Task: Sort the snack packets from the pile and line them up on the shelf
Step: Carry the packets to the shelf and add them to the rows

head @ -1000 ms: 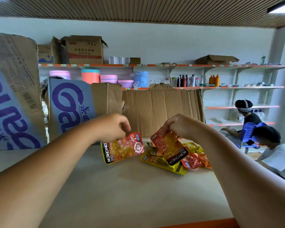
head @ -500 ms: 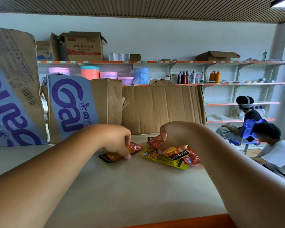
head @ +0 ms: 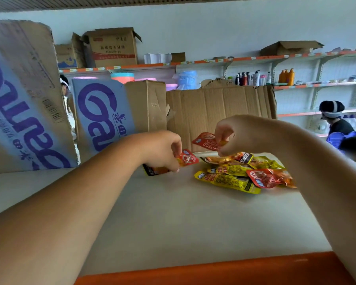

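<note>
A pile of snack packets (head: 243,171), yellow and red-orange, lies on the pale shelf board (head: 173,219) at the middle right. My left hand (head: 162,149) pinches a red-orange packet (head: 186,159) that lies flat on the board, left of the pile. My right hand (head: 236,132) pinches another red packet (head: 206,141) by its edge and holds it in the air above the pile's back left corner. A long yellow packet (head: 226,181) lies at the pile's front.
Flattened cardboard boxes (head: 103,118) stand along the back of the board, one large sheet (head: 220,112) right behind the pile. An orange strip (head: 214,270) edges the board in front. Shelves (head: 317,85) with bottles and two seated people (head: 335,124) are at the far right.
My left hand has laid its packet flat on the board. My right hand dropped its first packet on the pile and has lifted a different red packet from it.
</note>
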`<control>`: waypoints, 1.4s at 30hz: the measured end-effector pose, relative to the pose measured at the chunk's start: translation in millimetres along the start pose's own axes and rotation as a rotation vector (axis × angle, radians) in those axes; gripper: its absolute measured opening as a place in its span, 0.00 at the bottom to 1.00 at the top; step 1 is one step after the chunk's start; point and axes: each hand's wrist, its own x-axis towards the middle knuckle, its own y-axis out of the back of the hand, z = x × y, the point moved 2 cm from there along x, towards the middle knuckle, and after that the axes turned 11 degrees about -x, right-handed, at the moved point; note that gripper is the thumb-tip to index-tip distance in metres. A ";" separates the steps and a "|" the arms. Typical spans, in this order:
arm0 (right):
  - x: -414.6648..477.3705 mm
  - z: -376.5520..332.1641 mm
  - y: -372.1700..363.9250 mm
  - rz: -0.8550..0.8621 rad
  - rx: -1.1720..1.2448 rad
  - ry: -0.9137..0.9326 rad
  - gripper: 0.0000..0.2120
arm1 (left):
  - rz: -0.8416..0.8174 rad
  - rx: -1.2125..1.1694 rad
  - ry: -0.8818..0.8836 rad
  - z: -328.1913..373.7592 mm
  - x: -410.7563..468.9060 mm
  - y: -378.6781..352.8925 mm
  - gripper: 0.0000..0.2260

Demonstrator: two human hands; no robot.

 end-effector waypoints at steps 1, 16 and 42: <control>-0.9 -0.8 1.8 0.019 0.008 0.005 0.13 | 0.040 -0.024 -0.024 1.1 -3.0 3.3 0.18; -77.3 -99.0 50.7 0.323 0.069 0.075 0.11 | 0.454 -0.277 -0.240 -46.9 -146.6 58.6 0.19; -116.1 -679.2 -74.3 0.303 0.551 0.685 0.14 | 0.982 -0.189 0.305 -396.2 -630.8 123.0 0.17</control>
